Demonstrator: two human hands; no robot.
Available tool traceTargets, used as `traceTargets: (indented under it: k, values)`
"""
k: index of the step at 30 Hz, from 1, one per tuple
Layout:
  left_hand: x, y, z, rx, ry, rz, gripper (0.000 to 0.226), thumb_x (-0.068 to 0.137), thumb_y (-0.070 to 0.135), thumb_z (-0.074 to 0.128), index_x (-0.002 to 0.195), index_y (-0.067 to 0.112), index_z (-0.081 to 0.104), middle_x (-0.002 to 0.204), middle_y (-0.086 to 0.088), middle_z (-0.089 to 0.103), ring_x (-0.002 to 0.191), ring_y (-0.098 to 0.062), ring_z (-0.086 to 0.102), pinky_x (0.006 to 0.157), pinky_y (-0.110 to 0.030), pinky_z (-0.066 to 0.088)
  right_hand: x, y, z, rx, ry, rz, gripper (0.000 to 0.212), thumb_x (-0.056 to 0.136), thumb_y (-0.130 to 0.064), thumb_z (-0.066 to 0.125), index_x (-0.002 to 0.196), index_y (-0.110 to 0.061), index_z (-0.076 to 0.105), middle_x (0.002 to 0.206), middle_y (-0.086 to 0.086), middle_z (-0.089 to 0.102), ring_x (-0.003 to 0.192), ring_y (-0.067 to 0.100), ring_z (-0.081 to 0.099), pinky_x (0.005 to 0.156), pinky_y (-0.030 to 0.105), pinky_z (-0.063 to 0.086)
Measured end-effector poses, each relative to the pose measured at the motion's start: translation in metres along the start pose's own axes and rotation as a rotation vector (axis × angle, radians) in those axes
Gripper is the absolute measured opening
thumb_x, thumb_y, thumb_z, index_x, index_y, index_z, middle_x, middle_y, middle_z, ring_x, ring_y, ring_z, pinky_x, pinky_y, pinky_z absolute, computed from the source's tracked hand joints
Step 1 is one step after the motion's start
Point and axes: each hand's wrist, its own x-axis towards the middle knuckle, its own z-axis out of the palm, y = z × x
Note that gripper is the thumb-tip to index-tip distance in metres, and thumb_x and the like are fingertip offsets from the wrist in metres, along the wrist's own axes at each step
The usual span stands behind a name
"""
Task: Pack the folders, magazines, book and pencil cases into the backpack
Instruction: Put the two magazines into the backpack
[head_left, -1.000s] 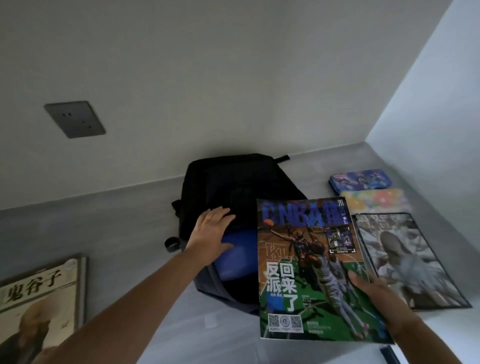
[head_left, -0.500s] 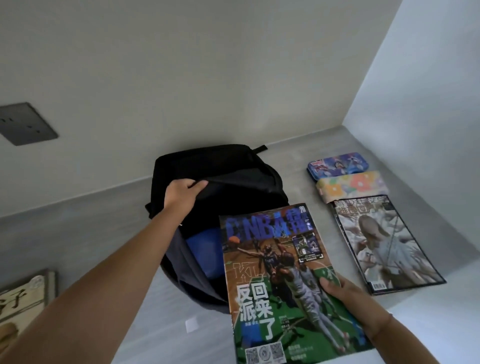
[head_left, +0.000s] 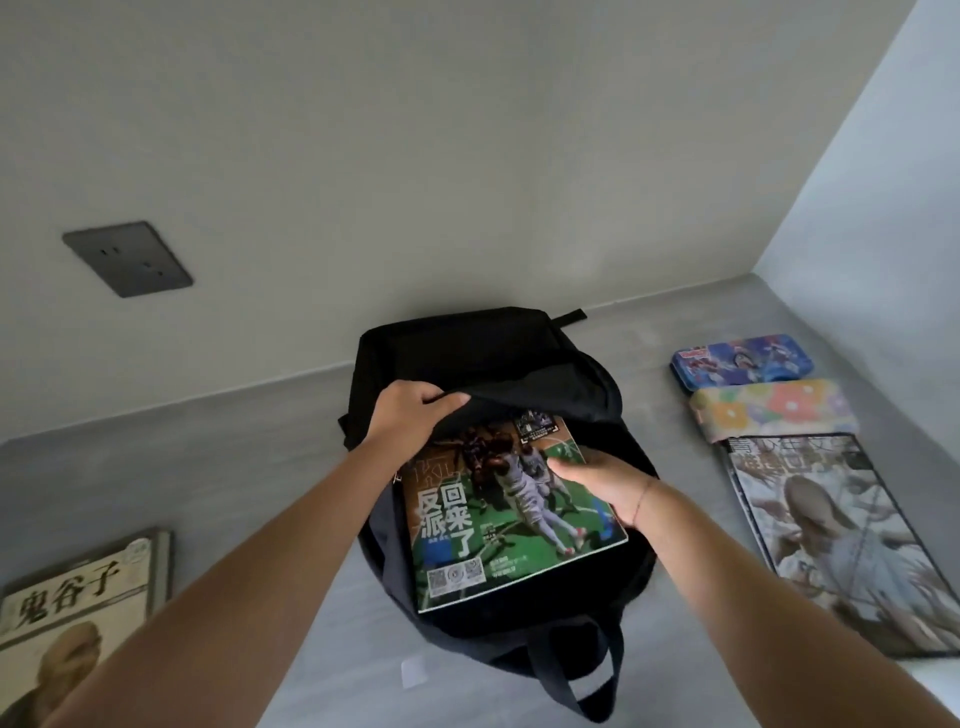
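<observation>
Black backpack (head_left: 483, 348) is holding the basketball magazine (head_left: 498, 525) halfway inside its mouth.
Left hand (head_left: 410, 415) is gripping the flap (head_left: 524, 397) up while right hand (head_left: 597, 480) is pinching the magazine's edge; if the flap sags, the cover is likely catching and creasing.

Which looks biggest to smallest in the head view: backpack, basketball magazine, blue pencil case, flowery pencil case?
1. backpack
2. basketball magazine, partly tucked inside
3. flowery pencil case and blue pencil case: look about alike, so unranked

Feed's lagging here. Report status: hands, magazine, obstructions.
Left hand holds backpack flap up. Right hand grips basketball magazine, top edge under flap. No obstruction seen.
</observation>
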Motion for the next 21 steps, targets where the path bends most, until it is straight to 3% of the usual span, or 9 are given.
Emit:
traceTargets:
  k: [3, 6, 7, 9, 11, 14, 17, 21]
  values:
    - [-0.004, 0.000, 0.001, 0.001, 0.003, -0.005, 0.055, 0.080, 0.050, 0.064, 0.064, -0.003, 0.060, 0.054, -0.016, 0.052, 0.051, -0.027, 0.054, 0.050, -0.030, 0.038, 0.025, -0.010, 0.004, -0.153, 0.099, 0.005, 0.067, 0.088, -0.034, 0.063, 0.142, -0.006, 0.035, 0.143, 0.009, 0.044, 0.130, 0.027, 0.044, 0.096, 0.024, 0.033]
    - [-0.005, 0.000, 0.002, -0.029, 0.011, -0.005, 0.051, 0.080, 0.049, 0.065, 0.071, -0.002, 0.065, 0.063, -0.020, 0.063, 0.059, -0.031, 0.061, 0.056, -0.036, 0.048, 0.024, -0.005, 0.010, -0.267, 0.224, -0.038, 0.083, 0.084, -0.038, 0.066, 0.147, -0.006, 0.022, 0.152, 0.012, 0.033, 0.137, 0.028, 0.036, 0.107, 0.027, 0.033]
    - [-0.006, 0.000, 0.003, -0.032, 0.011, -0.007, 0.047, 0.080, 0.048, 0.064, 0.073, 0.002, 0.068, 0.067, -0.018, 0.067, 0.063, -0.028, 0.064, 0.061, -0.039, 0.052, 0.019, 0.001, 0.010, -0.251, 0.243, -0.041, 0.085, 0.083, -0.037, 0.068, 0.148, -0.008, 0.022, 0.151, 0.011, 0.033, 0.133, 0.027, 0.040, 0.104, 0.026, 0.039]
    - [-0.005, 0.000, 0.004, -0.032, 0.011, -0.003, 0.045, 0.080, 0.048, 0.064, 0.076, 0.004, 0.070, 0.072, -0.016, 0.069, 0.068, -0.027, 0.066, 0.068, -0.042, 0.053, 0.001, 0.017, 0.011, -0.116, 0.224, -0.004, 0.082, 0.081, -0.031, 0.071, 0.147, -0.015, 0.024, 0.137, 0.005, 0.045, 0.105, 0.021, 0.058, 0.074, 0.020, 0.056]
    - [-0.005, 0.000, 0.005, -0.035, 0.007, -0.007, 0.045, 0.081, 0.048, 0.064, 0.078, 0.003, 0.070, 0.075, -0.018, 0.070, 0.071, -0.028, 0.067, 0.070, -0.043, 0.053, -0.014, 0.037, 0.015, 0.055, 0.181, 0.040, 0.076, 0.084, -0.019, 0.069, 0.145, -0.025, 0.025, 0.116, -0.002, 0.051, 0.077, 0.016, 0.066, 0.054, 0.026, 0.058]
    - [-0.006, 0.000, 0.008, -0.039, -0.005, -0.021, 0.040, 0.080, 0.047, 0.066, 0.075, 0.007, 0.070, 0.070, -0.013, 0.070, 0.069, -0.025, 0.066, 0.065, -0.041, 0.052, -0.015, 0.052, 0.018, 0.170, 0.244, 0.024, 0.066, 0.089, -0.001, 0.058, 0.144, -0.023, 0.029, 0.102, 0.006, 0.059, 0.057, 0.019, 0.069, 0.051, 0.028, 0.057]
    - [-0.006, 0.000, 0.009, -0.032, -0.008, -0.034, 0.034, 0.079, 0.047, 0.067, 0.068, 0.015, 0.069, 0.061, -0.003, 0.067, 0.062, -0.016, 0.064, 0.055, -0.028, 0.045, -0.001, 0.040, 0.016, 0.154, 0.316, -0.018, 0.060, 0.089, 0.002, 0.057, 0.142, -0.018, 0.035, 0.099, 0.007, 0.061, 0.053, 0.017, 0.067, 0.050, 0.024, 0.057]
    - [-0.006, 0.000, 0.010, -0.027, 0.003, -0.055, 0.034, 0.078, 0.047, 0.068, 0.067, 0.015, 0.070, 0.064, -0.007, 0.068, 0.060, -0.016, 0.064, 0.056, -0.030, 0.047, 0.017, 0.025, 0.006, 0.145, 0.408, -0.061, 0.052, 0.090, 0.001, 0.056, 0.139, -0.008, 0.040, 0.102, 0.011, 0.060, 0.055, 0.016, 0.065, 0.052, 0.023, 0.058]
